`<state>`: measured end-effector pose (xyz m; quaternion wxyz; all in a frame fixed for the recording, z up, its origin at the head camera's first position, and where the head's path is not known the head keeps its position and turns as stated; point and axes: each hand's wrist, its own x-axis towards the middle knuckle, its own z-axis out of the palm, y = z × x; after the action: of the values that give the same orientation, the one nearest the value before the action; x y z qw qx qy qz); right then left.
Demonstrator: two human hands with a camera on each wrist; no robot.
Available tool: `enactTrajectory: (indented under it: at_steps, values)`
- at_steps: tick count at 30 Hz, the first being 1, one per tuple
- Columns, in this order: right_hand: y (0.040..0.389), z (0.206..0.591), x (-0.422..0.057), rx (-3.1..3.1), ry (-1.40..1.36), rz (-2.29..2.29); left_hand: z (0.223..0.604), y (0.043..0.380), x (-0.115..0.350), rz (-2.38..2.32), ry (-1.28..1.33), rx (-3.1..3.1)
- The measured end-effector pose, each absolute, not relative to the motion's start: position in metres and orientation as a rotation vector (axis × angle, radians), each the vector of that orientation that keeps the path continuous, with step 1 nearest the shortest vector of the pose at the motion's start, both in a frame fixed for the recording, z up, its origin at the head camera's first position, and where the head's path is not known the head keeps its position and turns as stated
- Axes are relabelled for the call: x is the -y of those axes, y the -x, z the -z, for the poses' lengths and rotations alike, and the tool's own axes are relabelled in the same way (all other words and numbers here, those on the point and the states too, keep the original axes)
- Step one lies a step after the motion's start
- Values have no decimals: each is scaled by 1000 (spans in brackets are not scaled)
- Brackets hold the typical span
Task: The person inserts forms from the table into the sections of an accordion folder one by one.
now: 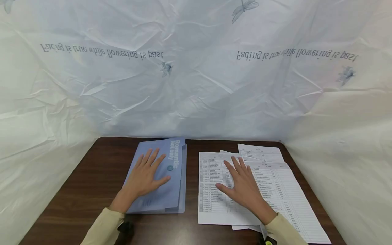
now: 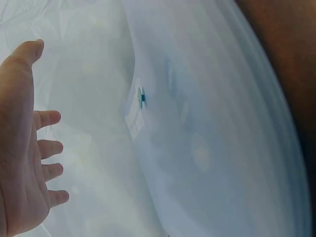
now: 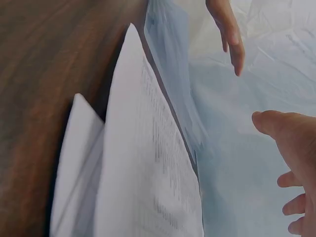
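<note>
My left hand point(image 1: 144, 176), fingers spread and straight, is over a blue plastic document folder point(image 1: 174, 190) on the left half of the table. The folder has white lettering and a round button clasp point(image 1: 170, 168), which also shows as a teal stud point(image 2: 141, 98) in the left wrist view. That view shows a gap between my palm and the folder. Over several printed sheets point(image 1: 211, 204) at the right, my right hand point(image 1: 242, 183) is spread likewise. The right wrist view shows it apart from the paper stack point(image 3: 143, 163). Neither hand holds anything.
The dark wooden table point(image 1: 88, 190) carries the folder and the papers, which overlap unevenly, one sheet point(image 1: 260, 153) lying at the back. A wrinkled white sheet point(image 1: 196, 102) with printed lettering hangs behind the table and along both sides.
</note>
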<state>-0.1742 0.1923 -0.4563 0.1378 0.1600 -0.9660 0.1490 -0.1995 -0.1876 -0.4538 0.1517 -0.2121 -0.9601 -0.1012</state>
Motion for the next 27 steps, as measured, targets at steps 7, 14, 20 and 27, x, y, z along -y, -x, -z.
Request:
enactTrajectory:
  at_steps: [7,14,20,27]
  values:
    - [186,453,-171,2786,-572,-510,449,212,186,358,726,2764]
    - [198,460,-148,2801,-722,-600,449,222,182,420,841,2815]
    - [208,469,-132,2827,-830,-663,451,232,177,419,879,2827]
    - [215,479,-115,2872,-944,-723,449,236,172,377,926,2894]
